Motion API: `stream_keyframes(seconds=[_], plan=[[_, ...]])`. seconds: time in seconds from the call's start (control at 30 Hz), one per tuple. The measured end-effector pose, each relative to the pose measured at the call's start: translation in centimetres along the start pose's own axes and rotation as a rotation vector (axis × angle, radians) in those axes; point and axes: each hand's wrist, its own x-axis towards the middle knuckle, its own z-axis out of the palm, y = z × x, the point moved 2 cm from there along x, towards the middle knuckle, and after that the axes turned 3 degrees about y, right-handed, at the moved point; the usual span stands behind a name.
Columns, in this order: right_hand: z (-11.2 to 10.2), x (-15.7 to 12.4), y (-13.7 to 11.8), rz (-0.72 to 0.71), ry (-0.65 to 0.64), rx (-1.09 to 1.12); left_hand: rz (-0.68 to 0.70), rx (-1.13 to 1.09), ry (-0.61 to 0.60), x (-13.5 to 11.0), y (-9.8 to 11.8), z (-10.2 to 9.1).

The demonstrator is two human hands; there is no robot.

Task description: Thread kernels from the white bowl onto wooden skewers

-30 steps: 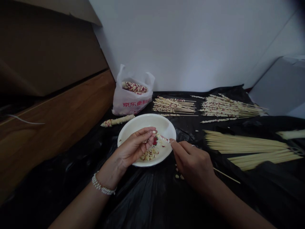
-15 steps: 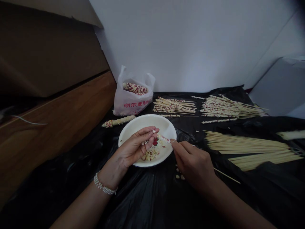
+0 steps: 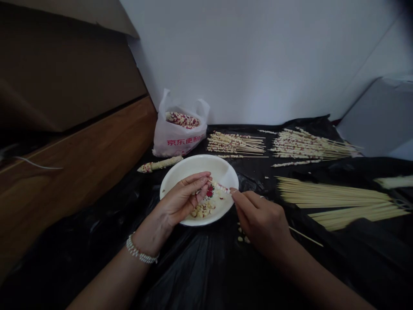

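Hardly anything has moved since before: our left hand pinches the skewer tip over the plate at 12 o'clock, our right hand grips its shaft from 4 o'clock; thin, light, probably brittle, so we hold it close behind the kernels

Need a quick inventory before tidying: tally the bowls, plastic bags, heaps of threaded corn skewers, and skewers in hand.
White bowl: 1
Plastic bag: 1
Heaps of threaded corn skewers: 2
Skewer in hand: 1
Total: 5
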Motion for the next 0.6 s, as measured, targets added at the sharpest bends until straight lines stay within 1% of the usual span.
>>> stream_keyframes(seconds=[0.23, 0.47, 0.6], plan=[[0.18, -0.11, 0.21, 0.01, -0.017, -0.038, 0.005, 0.009, -0.039, -0.01, -0.07, 0.05], [0.03, -0.05, 0.1, 0.009, 0.0, -0.036, -0.011, -0.021, 0.016, -0.07, 0.02, 0.12], [-0.03, -0.02, 0.06, 0.004, -0.009, -0.027, 0.001, -0.025, 0.006, 0.01, 0.0, 0.04]])
